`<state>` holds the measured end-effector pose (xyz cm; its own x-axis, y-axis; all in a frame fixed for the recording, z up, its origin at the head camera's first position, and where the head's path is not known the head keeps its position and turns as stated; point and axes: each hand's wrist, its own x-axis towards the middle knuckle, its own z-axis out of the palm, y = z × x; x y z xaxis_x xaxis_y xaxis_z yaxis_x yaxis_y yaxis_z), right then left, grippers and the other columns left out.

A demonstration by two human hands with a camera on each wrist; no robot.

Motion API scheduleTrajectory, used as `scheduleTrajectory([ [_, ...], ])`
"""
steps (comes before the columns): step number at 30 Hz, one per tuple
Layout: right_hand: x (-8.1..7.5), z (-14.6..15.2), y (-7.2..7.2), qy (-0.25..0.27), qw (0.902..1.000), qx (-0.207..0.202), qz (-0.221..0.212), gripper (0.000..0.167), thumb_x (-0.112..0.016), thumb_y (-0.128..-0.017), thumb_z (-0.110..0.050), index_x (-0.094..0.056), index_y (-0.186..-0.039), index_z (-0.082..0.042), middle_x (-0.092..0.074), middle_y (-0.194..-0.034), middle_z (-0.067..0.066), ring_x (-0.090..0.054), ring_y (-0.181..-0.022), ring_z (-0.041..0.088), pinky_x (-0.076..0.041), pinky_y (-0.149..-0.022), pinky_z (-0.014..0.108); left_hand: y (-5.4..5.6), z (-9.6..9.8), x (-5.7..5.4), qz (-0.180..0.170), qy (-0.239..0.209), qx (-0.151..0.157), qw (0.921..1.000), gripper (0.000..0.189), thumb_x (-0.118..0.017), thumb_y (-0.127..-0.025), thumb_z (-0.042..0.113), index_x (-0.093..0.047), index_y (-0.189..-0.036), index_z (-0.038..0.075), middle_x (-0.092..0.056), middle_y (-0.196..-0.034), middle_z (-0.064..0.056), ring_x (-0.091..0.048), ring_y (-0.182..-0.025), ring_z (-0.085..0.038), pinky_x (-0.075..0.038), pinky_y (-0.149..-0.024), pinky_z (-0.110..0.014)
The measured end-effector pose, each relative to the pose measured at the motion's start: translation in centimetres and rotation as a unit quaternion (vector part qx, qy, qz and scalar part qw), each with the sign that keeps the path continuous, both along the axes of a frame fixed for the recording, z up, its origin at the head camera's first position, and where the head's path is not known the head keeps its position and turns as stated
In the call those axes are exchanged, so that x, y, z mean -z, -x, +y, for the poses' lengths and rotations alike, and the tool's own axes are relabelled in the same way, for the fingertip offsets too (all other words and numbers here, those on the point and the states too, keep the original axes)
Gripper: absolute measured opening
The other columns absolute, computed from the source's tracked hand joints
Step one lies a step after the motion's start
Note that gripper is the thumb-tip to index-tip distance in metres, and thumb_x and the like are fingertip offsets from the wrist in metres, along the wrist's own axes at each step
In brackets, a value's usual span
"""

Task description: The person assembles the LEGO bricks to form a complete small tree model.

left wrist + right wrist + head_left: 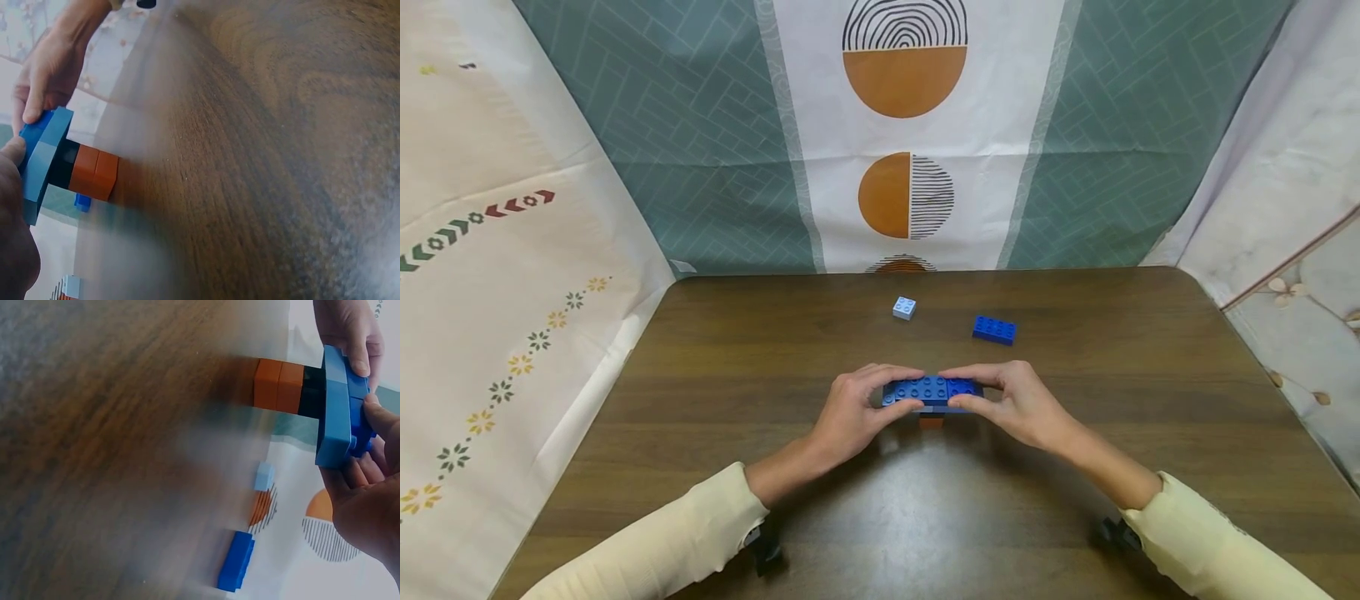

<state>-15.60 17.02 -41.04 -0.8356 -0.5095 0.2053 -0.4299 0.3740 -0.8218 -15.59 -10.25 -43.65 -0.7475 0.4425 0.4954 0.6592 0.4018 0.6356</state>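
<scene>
A small tower of toy building bricks stands on the table in front of me. Two stacked orange bricks [277,385] form its foot, with a dark brick [311,392] above them. Across that lies a wider light blue layer [334,403], topped by blue bricks [927,388]. My left hand [859,408] pinches the left part of this top between thumb and fingers. From the other side my right hand [1018,404] pinches the darker blue brick [962,387] at the right end. Both thumbs lie along the near side, and fingertips cover part of the studs.
Behind the tower, a pale blue brick [904,308] sits on the wooden table [760,333]. A longer dark blue brick [995,330] lies to its right. Patterned cloths [700,100] hang behind the table and at both sides.
</scene>
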Motion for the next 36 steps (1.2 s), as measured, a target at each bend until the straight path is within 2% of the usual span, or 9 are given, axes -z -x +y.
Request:
scheduleTrajectory([
  [2, 0.1, 0.0, 0.0, 0.008, 1.0000, -0.001, -0.004, 0.036, -0.080, -0.096, -0.012, -0.076, -0.131, -0.008, -0.077, -0.123, 0.006, -0.074, -0.109, 0.018, -0.061, -0.083, 0.035, 0.0, 0.0, 0.0, 0.001, -0.002, 0.001, 1.0000, 0.035, -0.085, -0.094, 0.025, -0.078, -0.127, 0.016, -0.077, -0.120, 0.004, -0.069, -0.108, -0.010, -0.059, -0.087, -0.032],
  [8, 0.3, -0.2, 0.0, 0.021, 0.9994, 0.000, -0.027, 0.035, -0.080, -0.097, -0.012, -0.076, -0.132, -0.009, -0.077, -0.124, 0.007, -0.073, -0.110, 0.019, -0.062, -0.086, 0.038, 0.0, -0.2, 0.0, 0.000, -0.002, 0.001, 1.0000, 0.036, -0.085, -0.093, 0.025, -0.078, -0.127, 0.016, -0.077, -0.121, 0.003, -0.070, -0.111, -0.010, -0.059, -0.090, -0.033],
  [14, 0.4, -0.3, 0.0, 0.020, 0.9991, -0.001, -0.036, 0.036, -0.080, -0.097, -0.014, -0.075, -0.133, -0.010, -0.076, -0.127, 0.007, -0.072, -0.114, 0.020, -0.061, -0.091, 0.039, -0.1, -0.4, 0.2, -0.005, 0.000, 0.001, 1.0000, 0.037, -0.085, -0.093, 0.025, -0.078, -0.128, 0.016, -0.077, -0.121, 0.004, -0.069, -0.107, -0.010, -0.058, -0.082, -0.033],
  [17, 0.3, -0.2, 0.1, 0.021, 0.9988, -0.002, -0.043, 0.037, -0.080, -0.097, -0.015, -0.075, -0.133, -0.010, -0.075, -0.127, 0.007, -0.072, -0.115, 0.022, -0.060, -0.093, 0.038, -0.1, -0.4, 0.2, -0.006, -0.001, 0.002, 1.0000, 0.037, -0.085, -0.094, 0.025, -0.077, -0.129, 0.017, -0.077, -0.122, 0.004, -0.069, -0.108, -0.009, -0.059, -0.082, -0.033],
  [25, 0.0, 0.6, 0.9, 0.030, 0.9941, -0.024, -0.101, 0.042, -0.081, -0.097, -0.019, -0.073, -0.137, -0.011, -0.075, -0.128, 0.007, -0.073, -0.111, 0.021, -0.061, -0.088, 0.032, 0.0, -0.2, 0.2, -0.001, -0.001, 0.004, 1.0000, 0.037, -0.085, -0.093, 0.025, -0.077, -0.128, 0.016, -0.077, -0.122, 0.004, -0.069, -0.110, -0.010, -0.058, -0.086, -0.030],
  [29, 0.0, 1.2, 1.6, 0.045, 0.9934, -0.032, -0.100, 0.042, -0.078, -0.099, -0.016, -0.071, -0.140, -0.008, -0.073, -0.133, 0.008, -0.072, -0.118, 0.024, -0.061, -0.090, 0.031, 0.0, -0.2, 0.1, 0.000, 0.002, 0.002, 1.0000, 0.037, -0.085, -0.093, 0.026, -0.078, -0.128, 0.016, -0.077, -0.122, 0.003, -0.070, -0.111, -0.010, -0.058, -0.088, -0.032],
  [31, 0.0, 1.6, 2.2, 0.052, 0.9946, -0.021, -0.087, 0.042, -0.077, -0.100, -0.015, -0.069, -0.141, -0.008, -0.072, -0.136, 0.006, -0.069, -0.124, 0.025, -0.059, -0.096, 0.036, -0.1, -0.2, 0.1, -0.002, 0.005, 0.001, 1.0000, 0.038, -0.085, -0.093, 0.026, -0.078, -0.129, 0.016, -0.077, -0.122, 0.003, -0.070, -0.110, -0.010, -0.059, -0.088, -0.032],
  [33, 0.0, 2.2, 2.9, 0.056, 0.9959, -0.003, -0.071, 0.047, -0.078, -0.099, -0.014, -0.067, -0.144, -0.009, -0.069, -0.140, 0.005, -0.063, -0.133, 0.027, -0.053, -0.107, 0.045, -0.1, -0.2, 0.1, -0.004, 0.008, 0.000, 1.0000, 0.038, -0.085, -0.093, 0.027, -0.078, -0.129, 0.016, -0.077, -0.122, 0.002, -0.070, -0.109, -0.010, -0.059, -0.087, -0.032],
  [36, -0.1, 3.2, 4.2, 0.051, 0.9972, 0.029, -0.046, 0.060, -0.082, -0.096, -0.014, -0.060, -0.152, -0.012, -0.063, -0.150, 0.004, -0.054, -0.143, 0.030, -0.042, -0.114, 0.060, 0.0, -0.2, 0.0, -0.005, 0.008, 0.001, 1.0000, 0.037, -0.085, -0.094, 0.027, -0.078, -0.129, 0.016, -0.077, -0.122, 0.003, -0.070, -0.108, -0.010, -0.059, -0.086, -0.031],
])
